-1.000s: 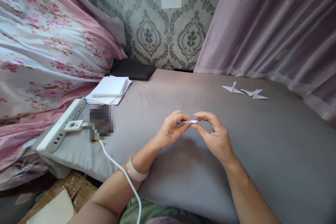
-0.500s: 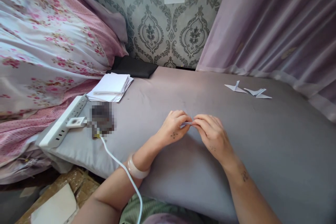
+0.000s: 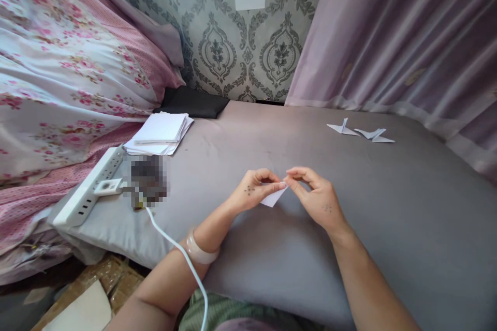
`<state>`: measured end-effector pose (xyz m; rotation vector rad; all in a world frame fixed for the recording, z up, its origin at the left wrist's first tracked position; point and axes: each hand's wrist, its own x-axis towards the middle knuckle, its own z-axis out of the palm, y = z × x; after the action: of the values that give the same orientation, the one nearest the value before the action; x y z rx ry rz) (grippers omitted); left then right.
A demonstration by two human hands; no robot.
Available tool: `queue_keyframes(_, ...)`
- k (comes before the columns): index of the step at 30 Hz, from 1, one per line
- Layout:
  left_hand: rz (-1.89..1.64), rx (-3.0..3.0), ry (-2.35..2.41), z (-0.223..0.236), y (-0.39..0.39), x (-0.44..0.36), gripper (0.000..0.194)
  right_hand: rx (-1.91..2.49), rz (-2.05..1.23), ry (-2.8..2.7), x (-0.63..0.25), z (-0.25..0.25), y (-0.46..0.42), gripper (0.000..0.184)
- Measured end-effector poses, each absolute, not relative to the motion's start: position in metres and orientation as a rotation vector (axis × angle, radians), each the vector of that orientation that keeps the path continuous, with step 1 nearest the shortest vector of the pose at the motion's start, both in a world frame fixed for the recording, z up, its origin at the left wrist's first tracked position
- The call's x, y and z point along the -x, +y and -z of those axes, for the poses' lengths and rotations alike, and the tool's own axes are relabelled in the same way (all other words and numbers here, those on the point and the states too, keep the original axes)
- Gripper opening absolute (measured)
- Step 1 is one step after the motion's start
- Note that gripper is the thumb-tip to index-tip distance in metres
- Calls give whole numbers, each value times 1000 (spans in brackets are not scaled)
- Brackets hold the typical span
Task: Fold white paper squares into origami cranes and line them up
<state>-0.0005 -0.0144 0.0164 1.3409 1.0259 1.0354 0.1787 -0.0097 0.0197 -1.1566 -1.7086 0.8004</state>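
Pinching unfinished-looking paper [image 3: 273, 198], left hand [image 3: 252, 191] faces right hand [image 3: 320, 201], whose grip's unclear; beyond the right, two folded figures [image 3: 343, 129] look done.

A white power strip [image 3: 89, 186] lies along the left edge of the grey-covered surface [image 3: 240, 139], a white charger [image 3: 108, 186] plugged in. Beside it sits a pixelated object [image 3: 149, 178]; a white cable [image 3: 165, 232] trails past the near edge. A flat black item [image 3: 196, 102] rests at the far left corner. Floral cloth [image 3: 58, 62] drapes by the left edge, a purple curtain [image 3: 368, 46] by the far right corner.
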Motion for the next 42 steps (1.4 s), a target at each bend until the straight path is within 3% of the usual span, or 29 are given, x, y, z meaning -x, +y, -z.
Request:
queue_keyframes(3, -1119, -943, 942, -16, -13, -4, 33, 1147, -1077, -1489, -174, -21, -11, 30)
queue_keyframes(8, -1263, -690, 895, -11, -6, -6, 33, 1142, -1365, -1532, -154, -18, -22, 31)
queue_keyframes(20, -1171, -836, 884, -11, -8, -3, 32, 1356, -937, -1627, -164, -16, -19, 25)
queue_keyframes(23, -1098, -877, 921, -11, -7, -1, 26, 1338, -939, -1611, -166, -17, -18, 26)
queue_keyframes(27, -1196, -674, 883, -7, -3, -2, 26, 1160, -1175, -1367, -166, -18, -15, 40)
queue_keyframes(30, -1189, -631, 853, -6, -2, -2, 26, 1103, -1282, -1275, -167, -20, -13, 36)
queue_keyframes(35, -1132, -856, 841, -7, -5, 0, 20, 1154, -1216, -1298, -175, -24, -11, 33)
queue_keyframes(39, -1100, -992, 857, -10, -10, -3, 28, 1188, -1100, -1456, -177, -22, -11, 30)
queue_keyframes(42, -1121, -1022, 879, -12, -12, -5, 28, 1166, -939, -1492, -174, -20, -12, 39)
